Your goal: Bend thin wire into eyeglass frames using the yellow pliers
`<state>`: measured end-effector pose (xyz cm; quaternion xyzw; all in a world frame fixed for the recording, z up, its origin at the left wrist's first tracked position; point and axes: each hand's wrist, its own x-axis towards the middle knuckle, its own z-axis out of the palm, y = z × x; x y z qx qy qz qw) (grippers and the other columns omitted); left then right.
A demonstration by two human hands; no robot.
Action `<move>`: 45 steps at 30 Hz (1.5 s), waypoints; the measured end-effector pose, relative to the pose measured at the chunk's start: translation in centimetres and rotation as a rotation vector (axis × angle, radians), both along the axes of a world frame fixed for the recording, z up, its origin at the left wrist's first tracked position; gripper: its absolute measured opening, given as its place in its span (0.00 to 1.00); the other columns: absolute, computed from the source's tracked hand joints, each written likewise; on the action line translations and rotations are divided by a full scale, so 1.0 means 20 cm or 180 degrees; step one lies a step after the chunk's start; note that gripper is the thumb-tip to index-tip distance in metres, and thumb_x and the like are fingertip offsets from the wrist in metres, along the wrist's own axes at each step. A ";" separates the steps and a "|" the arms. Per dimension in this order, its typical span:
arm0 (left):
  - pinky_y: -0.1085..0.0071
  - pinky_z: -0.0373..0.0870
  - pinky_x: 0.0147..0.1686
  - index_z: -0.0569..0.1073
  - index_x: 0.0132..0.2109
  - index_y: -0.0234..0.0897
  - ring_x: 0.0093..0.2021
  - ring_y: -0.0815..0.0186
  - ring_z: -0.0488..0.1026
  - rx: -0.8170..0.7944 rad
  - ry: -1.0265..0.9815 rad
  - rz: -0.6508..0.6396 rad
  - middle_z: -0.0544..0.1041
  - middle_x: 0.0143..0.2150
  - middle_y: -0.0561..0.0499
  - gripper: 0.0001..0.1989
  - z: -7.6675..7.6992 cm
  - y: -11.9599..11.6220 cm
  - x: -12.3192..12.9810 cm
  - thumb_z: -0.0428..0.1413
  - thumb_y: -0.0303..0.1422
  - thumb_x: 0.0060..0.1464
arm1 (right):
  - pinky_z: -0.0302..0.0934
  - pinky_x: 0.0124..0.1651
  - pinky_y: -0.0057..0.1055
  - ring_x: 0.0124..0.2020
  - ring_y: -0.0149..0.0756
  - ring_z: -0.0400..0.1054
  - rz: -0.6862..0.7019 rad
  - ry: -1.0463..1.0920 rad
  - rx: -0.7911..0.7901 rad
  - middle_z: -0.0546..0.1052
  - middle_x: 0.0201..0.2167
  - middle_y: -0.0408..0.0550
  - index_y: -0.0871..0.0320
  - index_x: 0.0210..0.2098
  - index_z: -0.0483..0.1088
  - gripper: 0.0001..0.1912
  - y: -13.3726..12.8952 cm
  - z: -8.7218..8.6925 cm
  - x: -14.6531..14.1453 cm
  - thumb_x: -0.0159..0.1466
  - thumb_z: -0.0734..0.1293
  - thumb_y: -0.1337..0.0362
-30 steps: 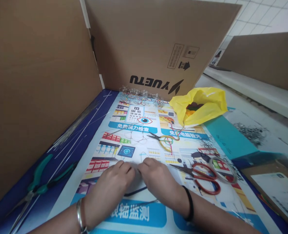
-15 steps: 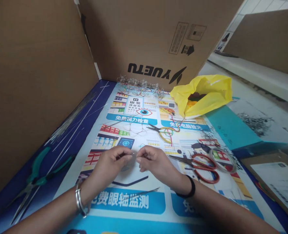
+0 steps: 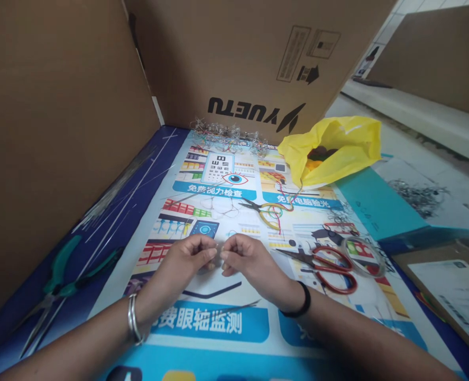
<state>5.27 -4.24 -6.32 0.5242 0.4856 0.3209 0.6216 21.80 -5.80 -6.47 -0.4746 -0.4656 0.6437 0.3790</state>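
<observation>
Close together over the middle of the printed mat [image 3: 234, 288], both my hands are pinched. My left hand [image 3: 194, 255], with silver bangles at the wrist, has thumb and forefinger pressed together. Facing it, my right hand [image 3: 247, 256], with a black band on the wrist, pinches in the same way. Whatever lies between the fingertips is too small to make out. Red-handled scissors [image 3: 333, 269] lie to the right of my right hand, beside a clear round coil [image 3: 364, 257]. Beyond the hands rest yellow-handled scissors [image 3: 266, 212] among coloured threads [image 3: 290, 203].
Green-handled pliers [image 3: 62, 286] and thin wires [image 3: 111, 196] lie on the left. Wire pieces [image 3: 226, 136] are heaped along the back by the cardboard wall [image 3: 254, 63]. An open yellow bag [image 3: 337, 151] stands back right, near dark wire scraps [image 3: 419, 196] and a packet [image 3: 448, 291].
The view has shifted slightly. My hands stay close together in a pinch, with the right fingers turned a little and the left wrist a little further right.
</observation>
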 end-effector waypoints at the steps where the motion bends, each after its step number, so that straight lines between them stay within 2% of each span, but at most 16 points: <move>1: 0.74 0.62 0.28 0.72 0.35 0.36 0.26 0.71 0.66 -0.0016 0.0026 -0.0035 0.71 0.25 0.55 0.07 0.00 0.00 0.00 0.56 0.35 0.49 | 0.65 0.28 0.26 0.22 0.25 0.67 0.0016 -0.0082 0.0050 0.68 0.24 0.37 0.59 0.28 0.63 0.14 0.00 0.00 0.01 0.54 0.68 0.55; 4: 0.74 0.63 0.28 0.72 0.37 0.36 0.27 0.71 0.67 0.0026 0.0141 -0.0143 0.72 0.28 0.54 0.08 0.01 0.01 0.00 0.57 0.34 0.48 | 0.62 0.26 0.24 0.21 0.25 0.65 0.0119 -0.0529 0.0331 0.67 0.22 0.37 0.58 0.28 0.64 0.08 0.01 0.00 0.03 0.56 0.65 0.61; 6: 0.73 0.64 0.30 0.73 0.40 0.38 0.29 0.69 0.68 0.0168 0.0301 -0.0203 0.74 0.31 0.53 0.10 0.02 0.00 0.00 0.57 0.34 0.49 | 0.59 0.26 0.23 0.22 0.24 0.63 0.0172 -0.1070 0.0700 0.67 0.21 0.37 0.58 0.27 0.65 0.02 0.02 0.00 0.05 0.56 0.63 0.66; 8: 0.72 0.65 0.30 0.73 0.42 0.40 0.30 0.69 0.69 0.0357 0.0463 -0.0261 0.75 0.31 0.53 0.12 0.02 0.00 0.00 0.56 0.34 0.49 | 0.56 0.27 0.22 0.23 0.25 0.62 0.0191 -0.1647 0.1128 0.68 0.21 0.37 0.58 0.25 0.65 0.03 0.02 0.01 0.05 0.54 0.62 0.70; 11: 0.73 0.63 0.29 0.74 0.37 0.39 0.27 0.69 0.67 0.0552 0.0572 -0.0312 0.73 0.26 0.55 0.08 0.01 -0.01 0.00 0.55 0.36 0.50 | 0.53 0.27 0.22 0.24 0.25 0.62 0.0312 -0.2067 0.1457 0.69 0.21 0.37 0.58 0.25 0.67 0.04 0.01 0.02 0.04 0.54 0.63 0.72; 14: 0.74 0.60 0.26 0.72 0.31 0.37 0.24 0.70 0.64 0.0619 0.0547 -0.0273 0.68 0.22 0.56 0.07 -0.01 -0.01 0.00 0.54 0.36 0.51 | 0.54 0.28 0.21 0.26 0.25 0.63 0.0730 -0.2233 0.1630 0.70 0.24 0.38 0.58 0.29 0.68 0.02 0.02 0.06 0.06 0.57 0.63 0.69; 16: 0.75 0.60 0.26 0.69 0.30 0.37 0.24 0.71 0.63 0.0592 0.0432 -0.0213 0.67 0.22 0.57 0.07 0.00 -0.01 0.00 0.54 0.36 0.52 | 0.57 0.34 0.24 0.31 0.28 0.65 0.1031 -0.2705 0.2023 0.73 0.29 0.42 0.58 0.33 0.69 0.05 0.05 0.10 0.10 0.61 0.62 0.65; 17: 0.75 0.61 0.26 0.68 0.30 0.37 0.24 0.71 0.64 0.0555 0.0362 -0.0178 0.67 0.23 0.57 0.08 0.00 0.00 0.00 0.54 0.36 0.52 | 0.58 0.38 0.27 0.34 0.31 0.65 0.0999 -0.3166 0.2251 0.73 0.32 0.46 0.59 0.35 0.70 0.06 0.08 0.11 0.14 0.62 0.62 0.65; 19: 0.74 0.64 0.29 0.67 0.31 0.36 0.27 0.71 0.67 0.0449 0.0239 -0.0122 0.70 0.26 0.56 0.08 0.03 0.00 0.00 0.53 0.36 0.53 | 0.56 0.47 0.36 0.44 0.40 0.63 0.0697 -0.4146 0.2596 0.73 0.40 0.54 0.61 0.41 0.70 0.10 0.15 0.13 0.23 0.63 0.60 0.67; 22: 0.71 0.67 0.35 0.67 0.33 0.36 0.35 0.68 0.72 0.0306 0.0082 -0.0109 0.76 0.36 0.50 0.08 0.05 0.00 0.01 0.52 0.36 0.54 | 0.50 0.53 0.44 0.54 0.49 0.56 0.0422 -0.5043 0.2551 0.67 0.51 0.61 0.64 0.52 0.65 0.19 0.24 0.10 0.39 0.62 0.61 0.64; 24: 0.70 0.68 0.36 0.66 0.32 0.36 0.36 0.67 0.73 0.0230 -0.0006 -0.0119 0.77 0.39 0.48 0.07 0.05 -0.01 0.01 0.51 0.36 0.54 | 0.49 0.55 0.44 0.56 0.50 0.53 0.0615 -0.5126 0.2376 0.65 0.54 0.61 0.63 0.58 0.59 0.28 0.29 0.07 0.47 0.61 0.63 0.57; 27: 0.71 0.68 0.33 0.64 0.31 0.36 0.34 0.67 0.74 0.0151 -0.0041 -0.0076 0.77 0.36 0.48 0.07 0.05 -0.01 0.02 0.52 0.35 0.54 | 0.50 0.54 0.41 0.55 0.47 0.55 0.0756 -0.5125 0.2303 0.64 0.55 0.59 0.62 0.59 0.58 0.27 0.33 0.03 0.52 0.64 0.58 0.55; 33: 0.72 0.66 0.30 0.64 0.29 0.36 0.31 0.69 0.72 0.0238 -0.0038 0.0068 0.76 0.31 0.50 0.08 0.08 -0.01 0.03 0.52 0.35 0.53 | 0.53 0.45 0.38 0.42 0.46 0.64 0.0701 -0.5657 0.2301 0.71 0.38 0.57 0.63 0.48 0.67 0.17 0.31 0.06 0.49 0.62 0.58 0.63; 38: 0.74 0.64 0.30 0.64 0.30 0.37 0.30 0.70 0.69 0.0303 -0.0067 0.0129 0.76 0.31 0.51 0.08 0.06 0.00 0.01 0.52 0.34 0.55 | 0.53 0.40 0.35 0.37 0.44 0.65 0.0433 -0.5930 0.2036 0.72 0.33 0.57 0.63 0.39 0.68 0.12 0.30 0.08 0.51 0.59 0.58 0.65; 43: 0.74 0.62 0.29 0.63 0.31 0.37 0.27 0.72 0.67 0.0199 -0.0178 0.0266 0.77 0.31 0.52 0.08 0.02 0.01 -0.01 0.52 0.36 0.56 | 0.55 0.39 0.34 0.38 0.44 0.65 -0.0343 -0.5401 0.2496 0.72 0.35 0.56 0.63 0.41 0.66 0.13 0.32 0.09 0.51 0.60 0.57 0.63; 45: 0.74 0.62 0.28 0.63 0.32 0.37 0.26 0.72 0.67 0.0137 -0.0276 0.0301 0.77 0.31 0.52 0.09 0.01 0.01 -0.01 0.52 0.37 0.56 | 0.56 0.38 0.33 0.37 0.43 0.65 -0.0575 -0.5106 0.2507 0.72 0.34 0.55 0.64 0.41 0.65 0.13 0.32 0.09 0.50 0.60 0.56 0.64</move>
